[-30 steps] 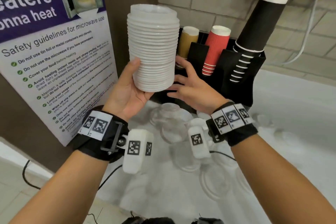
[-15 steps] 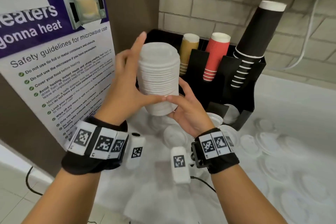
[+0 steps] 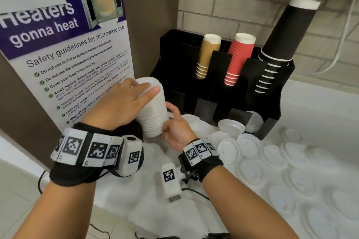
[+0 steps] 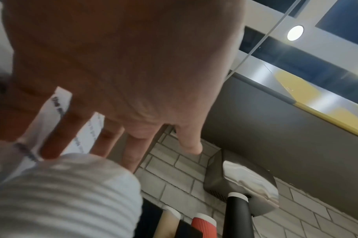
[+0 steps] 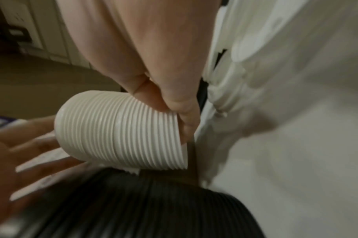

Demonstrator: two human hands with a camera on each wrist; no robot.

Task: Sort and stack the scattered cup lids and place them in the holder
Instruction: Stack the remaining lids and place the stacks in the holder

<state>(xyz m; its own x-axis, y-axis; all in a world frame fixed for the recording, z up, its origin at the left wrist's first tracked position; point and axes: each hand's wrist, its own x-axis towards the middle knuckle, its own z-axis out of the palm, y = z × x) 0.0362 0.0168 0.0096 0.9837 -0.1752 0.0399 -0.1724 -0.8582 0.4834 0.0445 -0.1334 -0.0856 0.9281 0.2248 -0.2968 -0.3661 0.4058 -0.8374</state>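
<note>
I hold the tall stack of white ribbed plastic cup lids [image 3: 153, 108] just left of the black compartmented cup holder [image 3: 272, 120]: my right hand [image 3: 175, 132] grips its base, my left hand [image 3: 124, 103] lies flat-fingered over its top. Behind, a white and purple poster [image 3: 64, 48] reads "Heaters gonna heat" and "Safety guidelines for microwave use".

Head view: worn camera looking forward and down over both forearms at the counter [image 3: 310, 106], with the cup holder [image 3: 272, 91] at 1 o'clock and a wall poster [image 3: 64, 48] at 10 o'clock. Left wrist view: close under the left hand [image 4: 121, 67], tilted up toward brick wall and ceiling. Right wrist view: close along the right hand [image 5: 153, 61], facing the lid stack [image 5: 121, 130]. All three views share that stack.
</note>
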